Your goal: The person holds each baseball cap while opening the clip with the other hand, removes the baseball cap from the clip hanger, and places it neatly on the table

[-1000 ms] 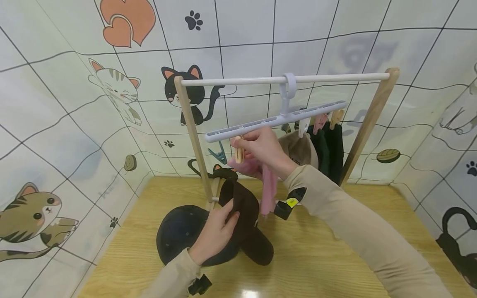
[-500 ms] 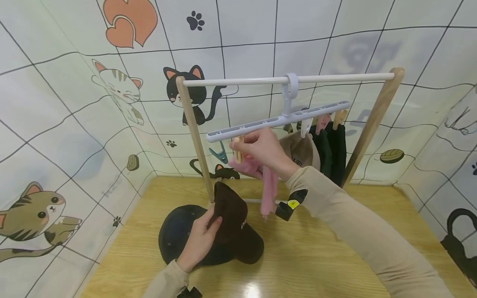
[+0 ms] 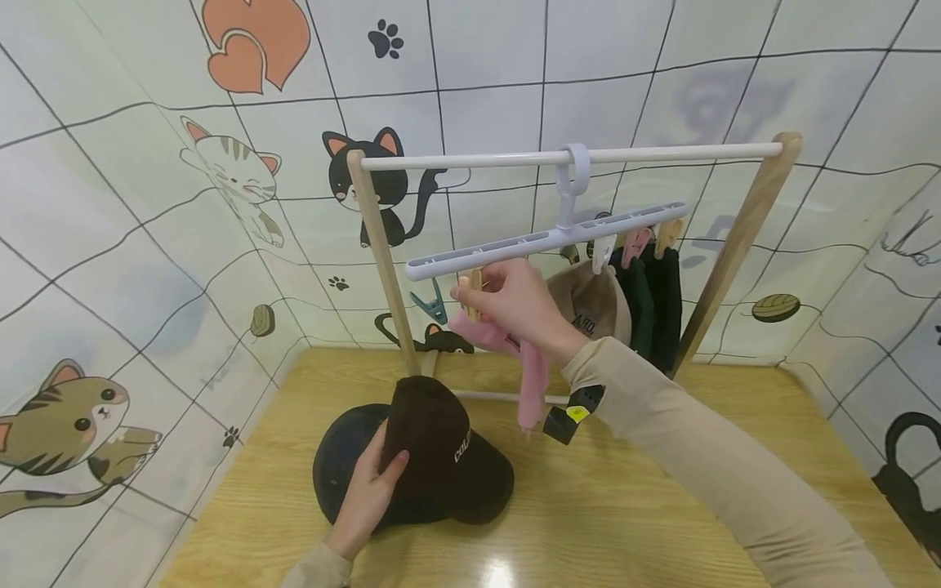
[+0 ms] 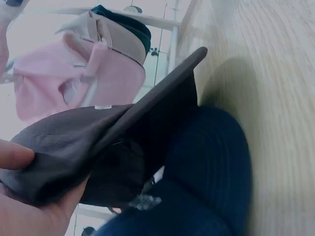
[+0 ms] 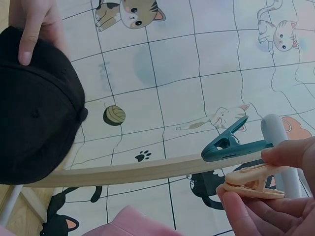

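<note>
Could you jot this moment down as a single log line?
left hand: grips brown baseball cap above dark navy cap | right hand: pinches beige clothes peg under white clip hanger

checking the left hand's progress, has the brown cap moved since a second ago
Yes. The left hand has turned the brown cap crown-up and shifted it left, over the navy cap, away from the pink cap.
</note>
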`<state>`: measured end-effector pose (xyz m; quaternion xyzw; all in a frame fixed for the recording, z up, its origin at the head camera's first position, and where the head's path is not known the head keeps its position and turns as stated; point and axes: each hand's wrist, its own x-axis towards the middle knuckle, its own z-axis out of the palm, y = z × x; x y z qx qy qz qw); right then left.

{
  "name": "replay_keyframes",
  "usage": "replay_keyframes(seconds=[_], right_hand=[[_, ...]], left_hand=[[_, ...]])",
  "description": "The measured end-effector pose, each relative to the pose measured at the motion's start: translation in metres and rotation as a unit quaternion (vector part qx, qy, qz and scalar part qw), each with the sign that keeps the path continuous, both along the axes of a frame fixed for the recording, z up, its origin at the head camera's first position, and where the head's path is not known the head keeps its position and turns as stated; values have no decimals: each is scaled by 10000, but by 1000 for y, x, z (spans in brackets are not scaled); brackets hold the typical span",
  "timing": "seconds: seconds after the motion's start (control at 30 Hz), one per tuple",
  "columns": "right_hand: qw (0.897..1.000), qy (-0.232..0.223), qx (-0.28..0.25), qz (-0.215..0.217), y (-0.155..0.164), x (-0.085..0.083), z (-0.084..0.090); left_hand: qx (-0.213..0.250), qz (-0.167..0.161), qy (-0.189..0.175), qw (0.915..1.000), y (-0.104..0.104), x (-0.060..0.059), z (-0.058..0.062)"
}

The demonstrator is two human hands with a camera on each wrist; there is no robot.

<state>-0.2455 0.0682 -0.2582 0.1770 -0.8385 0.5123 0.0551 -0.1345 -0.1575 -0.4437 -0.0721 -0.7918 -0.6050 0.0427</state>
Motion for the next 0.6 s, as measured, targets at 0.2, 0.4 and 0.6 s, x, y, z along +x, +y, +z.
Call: replay_keyframes(seconds=[0.2, 0.4, 0.6], right_hand=[[9997, -53, -208, 133, 0, 1, 1], [9994, -33, -293, 152, 2, 3, 0], [9995, 170, -240, 118, 1, 6, -2]], left_hand=[[-25, 465, -457, 9979, -10, 5, -6], [-156, 826, -973, 9917, -15, 9, -14], [-257, 1053, -542, 9926, -17, 12, -15]])
